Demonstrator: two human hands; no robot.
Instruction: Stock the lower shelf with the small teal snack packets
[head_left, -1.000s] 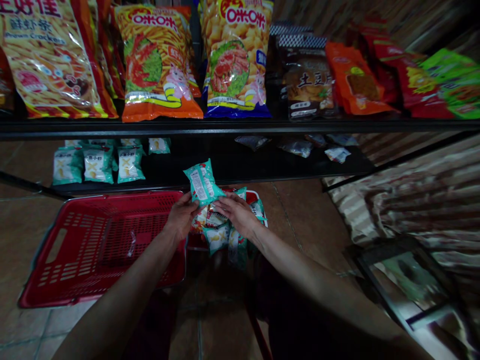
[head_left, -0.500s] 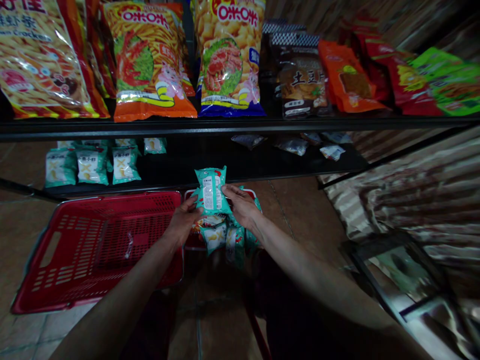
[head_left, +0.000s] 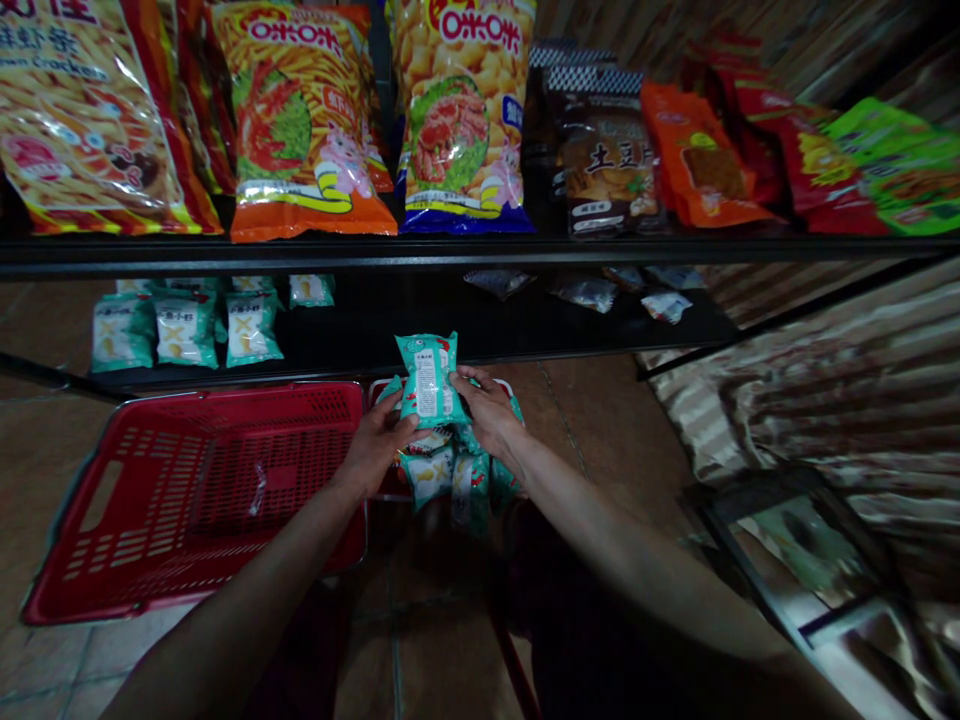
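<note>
Between my two hands is a small teal snack bag (head_left: 429, 378), its printed white back label facing me. My left hand (head_left: 381, 440) grips its lower left side, and my right hand (head_left: 487, 410) has its right edge. Below it, a red basket (head_left: 376, 392) is heaped with more teal snack bags (head_left: 431, 472), partly covered by my hands. On the lower shelf (head_left: 360, 325), at the left, several similar teal snack bags (head_left: 186, 330) stand in short rows.
A large red basket (head_left: 112, 560) lies on the tiled floor at the left. The upper shelf (head_left: 465, 250) carries big snack bags (head_left: 307, 130). Several small packets (head_left: 589, 290) lie at the lower shelf's right. A dark-framed object (head_left: 810, 545) stands at the right, by draped striped cloth (head_left: 825, 370).
The held snack bag and both hands have shifted slightly to the right. The bag now looks more upright.
</note>
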